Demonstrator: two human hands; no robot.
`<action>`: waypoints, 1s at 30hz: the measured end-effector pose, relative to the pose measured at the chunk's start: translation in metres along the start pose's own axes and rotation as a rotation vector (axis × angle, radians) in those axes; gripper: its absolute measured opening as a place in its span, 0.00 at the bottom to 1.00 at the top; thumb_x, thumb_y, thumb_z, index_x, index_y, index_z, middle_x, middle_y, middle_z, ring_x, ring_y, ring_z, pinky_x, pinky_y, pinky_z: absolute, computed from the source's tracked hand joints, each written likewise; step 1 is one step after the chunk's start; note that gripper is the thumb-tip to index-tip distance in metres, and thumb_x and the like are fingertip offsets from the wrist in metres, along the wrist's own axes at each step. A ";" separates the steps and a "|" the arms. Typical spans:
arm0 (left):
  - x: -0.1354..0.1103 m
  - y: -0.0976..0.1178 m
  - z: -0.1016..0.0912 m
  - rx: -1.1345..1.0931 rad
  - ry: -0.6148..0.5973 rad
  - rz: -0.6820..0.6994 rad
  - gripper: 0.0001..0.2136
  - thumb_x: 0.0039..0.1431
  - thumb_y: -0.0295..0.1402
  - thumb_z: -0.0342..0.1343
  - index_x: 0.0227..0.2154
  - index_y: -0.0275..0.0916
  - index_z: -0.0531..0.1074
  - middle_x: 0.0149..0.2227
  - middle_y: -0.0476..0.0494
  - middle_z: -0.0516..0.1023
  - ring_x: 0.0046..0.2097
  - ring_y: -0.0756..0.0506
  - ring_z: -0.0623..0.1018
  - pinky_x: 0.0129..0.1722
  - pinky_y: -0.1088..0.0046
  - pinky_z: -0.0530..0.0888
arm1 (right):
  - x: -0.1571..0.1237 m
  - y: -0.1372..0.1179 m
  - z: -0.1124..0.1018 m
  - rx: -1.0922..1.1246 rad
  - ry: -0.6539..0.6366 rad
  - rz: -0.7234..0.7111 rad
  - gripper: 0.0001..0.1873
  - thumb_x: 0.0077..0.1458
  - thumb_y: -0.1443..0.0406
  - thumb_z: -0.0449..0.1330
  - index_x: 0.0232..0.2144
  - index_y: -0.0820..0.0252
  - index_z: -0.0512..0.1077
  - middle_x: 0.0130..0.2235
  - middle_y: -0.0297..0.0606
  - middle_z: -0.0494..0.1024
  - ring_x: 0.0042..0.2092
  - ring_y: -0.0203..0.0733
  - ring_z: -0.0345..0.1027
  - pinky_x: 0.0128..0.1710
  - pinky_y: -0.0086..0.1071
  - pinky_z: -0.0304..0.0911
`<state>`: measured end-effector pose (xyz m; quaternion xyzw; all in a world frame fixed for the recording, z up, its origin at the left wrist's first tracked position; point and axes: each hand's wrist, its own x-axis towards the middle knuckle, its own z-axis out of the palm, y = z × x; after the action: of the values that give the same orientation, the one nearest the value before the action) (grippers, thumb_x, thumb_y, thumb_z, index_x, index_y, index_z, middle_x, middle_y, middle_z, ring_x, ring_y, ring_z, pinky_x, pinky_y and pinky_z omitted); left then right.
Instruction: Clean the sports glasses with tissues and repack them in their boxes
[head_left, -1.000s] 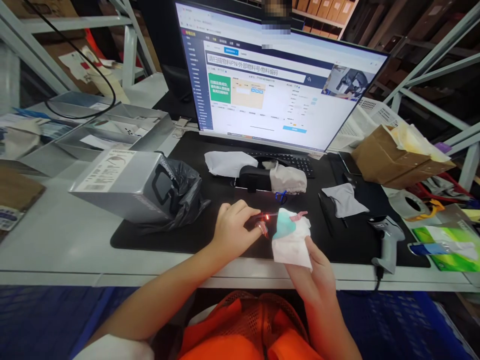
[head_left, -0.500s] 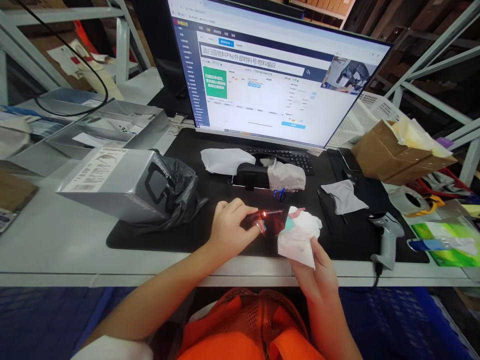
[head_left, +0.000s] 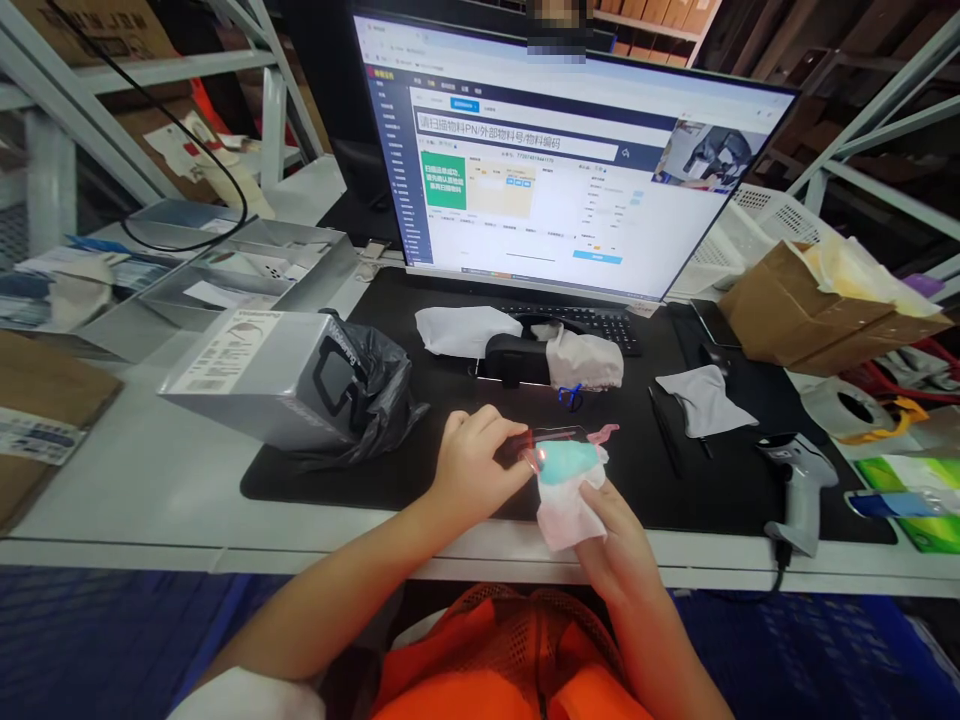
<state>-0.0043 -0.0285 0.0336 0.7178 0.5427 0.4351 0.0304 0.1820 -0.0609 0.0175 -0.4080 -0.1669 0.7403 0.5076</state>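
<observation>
My left hand (head_left: 476, 460) pinches the left end of a thin, reddish, see-through lens-like piece (head_left: 525, 455) between thumb and fingers. A small pink tab (head_left: 604, 434) shows at its far right end. My right hand (head_left: 622, 545) grips a crumpled white wipe (head_left: 566, 515), which is against the piece; a teal patch (head_left: 568, 462) appears above the wipe. Just beyond my hands lies a black device (head_left: 517, 358), partly covered by a grey cloth pouch (head_left: 585, 358) and beside a white cloth (head_left: 465, 330). A small blue object (head_left: 571, 397) lies in front of it.
A grey box (head_left: 255, 385) with a black plastic bag (head_left: 375, 390) stands left. Behind are a monitor (head_left: 555, 180) and keyboard (head_left: 607, 325). To the right lie a grey cloth (head_left: 705, 400), a thin black tool (head_left: 664, 430), a barcode scanner (head_left: 802, 490) and a tape roll (head_left: 847, 410).
My right hand has brought the wipe left, up against the reddish piece. The teal patch shows larger. The view has shifted slightly, and my left hand keeps its pinch.
</observation>
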 end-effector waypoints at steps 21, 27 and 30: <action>0.000 0.003 -0.002 0.014 -0.065 0.018 0.05 0.52 0.32 0.63 0.33 0.40 0.78 0.29 0.49 0.75 0.32 0.47 0.72 0.36 0.64 0.60 | -0.003 -0.020 0.024 0.183 -0.069 0.047 0.15 0.56 0.60 0.62 0.44 0.58 0.78 0.48 0.40 0.83 0.51 0.47 0.77 0.64 0.49 0.62; -0.003 0.005 -0.002 -0.042 -0.041 0.028 0.07 0.50 0.29 0.64 0.34 0.40 0.78 0.30 0.49 0.76 0.32 0.47 0.73 0.36 0.64 0.61 | -0.010 -0.029 0.007 0.155 0.012 0.062 0.12 0.54 0.62 0.63 0.41 0.59 0.79 0.45 0.40 0.84 0.48 0.47 0.79 0.60 0.47 0.67; -0.003 0.000 0.001 -0.157 -0.021 -0.058 0.08 0.49 0.28 0.64 0.34 0.40 0.77 0.31 0.49 0.75 0.33 0.46 0.74 0.37 0.65 0.63 | -0.008 -0.028 -0.011 0.145 0.086 0.055 0.10 0.53 0.63 0.64 0.39 0.59 0.79 0.39 0.40 0.85 0.41 0.46 0.81 0.54 0.43 0.73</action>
<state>-0.0032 -0.0304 0.0311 0.7016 0.5271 0.4678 0.1048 0.2093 -0.0576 0.0327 -0.4058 -0.0796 0.7460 0.5220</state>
